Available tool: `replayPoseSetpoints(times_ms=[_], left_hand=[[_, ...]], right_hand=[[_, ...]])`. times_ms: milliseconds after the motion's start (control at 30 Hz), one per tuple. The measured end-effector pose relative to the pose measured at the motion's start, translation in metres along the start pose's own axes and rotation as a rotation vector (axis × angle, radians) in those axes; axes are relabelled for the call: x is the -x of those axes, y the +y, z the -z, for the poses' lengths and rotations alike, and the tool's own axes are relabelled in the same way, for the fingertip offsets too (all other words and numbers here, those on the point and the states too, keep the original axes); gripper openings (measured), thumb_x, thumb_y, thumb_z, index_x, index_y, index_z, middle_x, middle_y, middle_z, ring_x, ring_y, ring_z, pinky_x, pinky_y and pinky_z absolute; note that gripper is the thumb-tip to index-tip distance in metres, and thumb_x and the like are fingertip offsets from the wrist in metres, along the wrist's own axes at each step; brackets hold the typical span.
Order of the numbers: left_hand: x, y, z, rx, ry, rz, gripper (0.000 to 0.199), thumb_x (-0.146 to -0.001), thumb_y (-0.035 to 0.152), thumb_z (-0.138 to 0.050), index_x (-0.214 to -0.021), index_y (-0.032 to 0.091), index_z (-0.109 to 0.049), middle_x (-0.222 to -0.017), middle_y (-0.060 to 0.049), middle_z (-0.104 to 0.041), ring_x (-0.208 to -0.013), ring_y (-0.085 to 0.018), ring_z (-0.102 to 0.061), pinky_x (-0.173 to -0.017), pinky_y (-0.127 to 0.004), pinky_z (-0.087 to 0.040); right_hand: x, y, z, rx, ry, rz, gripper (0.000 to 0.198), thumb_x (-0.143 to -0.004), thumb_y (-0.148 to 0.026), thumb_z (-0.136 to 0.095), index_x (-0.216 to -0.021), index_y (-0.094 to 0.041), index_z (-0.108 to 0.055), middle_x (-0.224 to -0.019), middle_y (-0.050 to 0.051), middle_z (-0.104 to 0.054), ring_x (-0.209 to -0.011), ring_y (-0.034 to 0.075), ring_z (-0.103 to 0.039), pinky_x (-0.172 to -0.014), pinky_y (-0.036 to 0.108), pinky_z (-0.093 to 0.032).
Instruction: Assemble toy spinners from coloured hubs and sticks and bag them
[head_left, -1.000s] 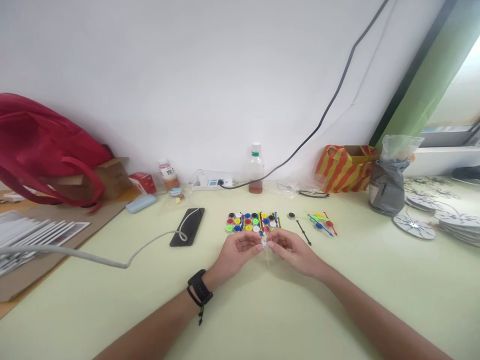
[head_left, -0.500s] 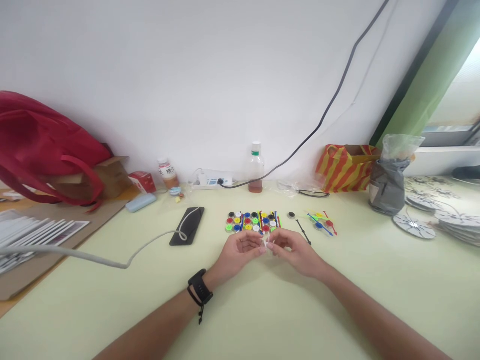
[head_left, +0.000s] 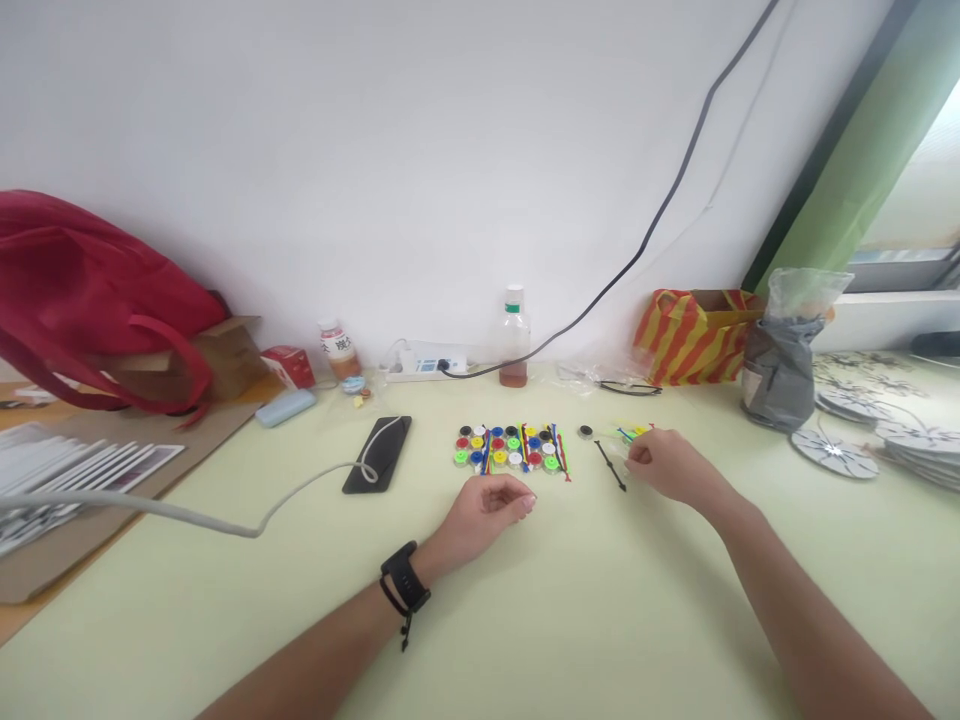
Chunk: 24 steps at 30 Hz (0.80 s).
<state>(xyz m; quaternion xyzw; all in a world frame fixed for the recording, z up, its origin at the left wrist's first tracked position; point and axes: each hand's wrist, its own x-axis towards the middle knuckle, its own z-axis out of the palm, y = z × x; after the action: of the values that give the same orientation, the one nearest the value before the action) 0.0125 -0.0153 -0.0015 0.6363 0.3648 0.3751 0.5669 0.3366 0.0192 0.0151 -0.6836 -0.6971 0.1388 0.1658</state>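
Observation:
My left hand [head_left: 484, 515] hovers over the table in front of the coloured discs, thumb and fingertips pressed together. What it holds, if anything, is too small to make out. To the right, my right hand [head_left: 670, 468] reaches down with bent fingers over a small group of coloured pieces, mostly covering them; a yellow and green bit [head_left: 634, 432] shows beside it. Whatever is between those fingers is hidden. Rows of round coloured discs [head_left: 497, 457] lie behind my left hand, with thin coloured arrow-shaped sticks [head_left: 560, 450] among them. A black arrow stick [head_left: 611, 466] and a single black disc [head_left: 586, 432] lie between.
A black phone [head_left: 379, 457] with a grey cable [head_left: 292, 505] lies left. Along the wall stand a bottle [head_left: 514, 340], a power strip [head_left: 427, 362] and a striped bag [head_left: 694, 340]. Flat grey-white discs [head_left: 834, 453] are at right, a red bag [head_left: 97, 290] at left.
My hands were together around a small white piece. My right hand has since moved right and away to the coloured pieces; my left stays nearly in place.

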Motion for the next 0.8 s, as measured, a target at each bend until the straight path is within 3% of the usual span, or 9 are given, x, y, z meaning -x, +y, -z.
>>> replayPoseSetpoints(times_ms=[100,267,400,533,800], left_hand=[[0.0,-0.001,0.0,-0.031,-0.005,-0.004,0.028,-0.088,0.043,-0.075,-0.087,0.015,-0.075,-0.08,-0.005,-0.07,-0.074,-0.015,-0.062,-0.069,-0.026,-0.05],[0.001,-0.002,0.001,-0.082,-0.002,-0.026,0.029,-0.087,0.045,-0.075,-0.087,0.016,-0.077,-0.084,-0.007,-0.072,-0.077,-0.017,-0.064,-0.071,-0.028,-0.052],[0.001,0.001,0.001,-0.117,-0.012,-0.034,0.029,-0.086,0.045,-0.075,-0.086,0.016,-0.077,-0.084,-0.007,-0.073,-0.078,-0.018,-0.064,-0.072,-0.029,-0.053],[0.001,0.002,0.0,-0.146,-0.02,-0.032,0.026,-0.087,0.043,-0.075,-0.085,0.017,-0.076,-0.085,-0.007,-0.073,-0.08,-0.019,-0.065,-0.074,-0.029,-0.053],[0.002,0.002,0.001,-0.173,-0.034,-0.023,0.023,-0.089,0.039,-0.073,-0.087,0.017,-0.076,-0.087,-0.006,-0.073,-0.082,-0.019,-0.065,-0.076,-0.029,-0.052]], right_hand=[[-0.004,0.004,-0.005,0.109,-0.007,-0.055,0.013,-0.081,-0.019,-0.061,-0.07,-0.02,-0.068,-0.077,0.008,-0.07,-0.068,0.021,-0.064,-0.06,0.029,-0.04],[-0.006,-0.003,-0.005,0.21,0.128,-0.05,0.009,-0.086,-0.021,-0.059,-0.083,-0.021,-0.068,-0.091,0.008,-0.071,-0.074,0.021,-0.063,-0.061,0.029,-0.037],[0.001,-0.015,-0.008,0.178,0.035,0.06,0.017,-0.09,-0.026,-0.057,-0.078,-0.022,-0.068,-0.087,0.007,-0.071,-0.076,0.021,-0.064,-0.063,0.029,-0.037],[0.005,-0.023,-0.013,0.217,-0.051,0.057,0.014,-0.086,-0.016,-0.059,-0.075,-0.021,-0.067,-0.082,0.007,-0.07,-0.074,0.021,-0.064,-0.061,0.029,-0.035],[0.004,-0.026,-0.016,0.242,-0.055,0.08,0.013,-0.087,-0.014,-0.056,-0.076,-0.021,-0.06,-0.081,0.005,-0.069,-0.076,0.021,-0.062,-0.062,0.029,-0.033]])
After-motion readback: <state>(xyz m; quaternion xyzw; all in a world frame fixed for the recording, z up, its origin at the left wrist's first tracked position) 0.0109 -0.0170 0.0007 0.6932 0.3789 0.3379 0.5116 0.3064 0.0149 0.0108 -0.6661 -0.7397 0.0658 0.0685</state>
